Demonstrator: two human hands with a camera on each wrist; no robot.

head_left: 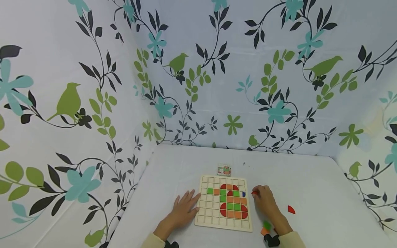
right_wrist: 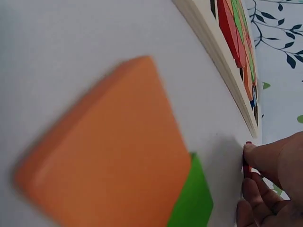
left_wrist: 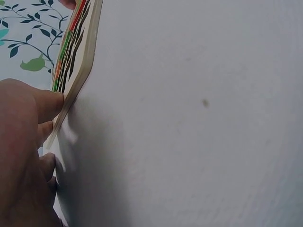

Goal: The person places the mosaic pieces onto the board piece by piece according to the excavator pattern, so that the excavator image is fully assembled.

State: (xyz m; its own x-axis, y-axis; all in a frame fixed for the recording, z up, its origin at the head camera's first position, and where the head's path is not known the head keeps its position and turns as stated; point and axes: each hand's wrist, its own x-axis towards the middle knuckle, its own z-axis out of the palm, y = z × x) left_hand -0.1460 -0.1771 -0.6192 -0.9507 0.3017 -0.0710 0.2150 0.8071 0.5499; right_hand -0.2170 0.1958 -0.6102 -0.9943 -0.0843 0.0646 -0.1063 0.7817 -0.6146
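A wooden grid board (head_left: 209, 220) lies on the white table, with red, green, orange and blue pieces set in some of its squares. My left hand (head_left: 183, 210) rests at the board's left edge, fingers spread and touching the rim; in the left wrist view the thumb (left_wrist: 47, 105) lies against the board's side. Just off the right edge, my right hand (head_left: 266, 202) pinches a small red piece (right_wrist: 247, 163) between thumb and fingers. The piece's full outline is hidden by the fingers.
A small pattern card (head_left: 224, 169) lies behind the board. A red quarter-round piece (head_left: 291, 209) is to the right of my right hand. Near the right wrist lie an orange square (right_wrist: 109, 151) and a green piece (right_wrist: 194, 198). Flower-printed cloth (head_left: 198, 86) hangs behind.
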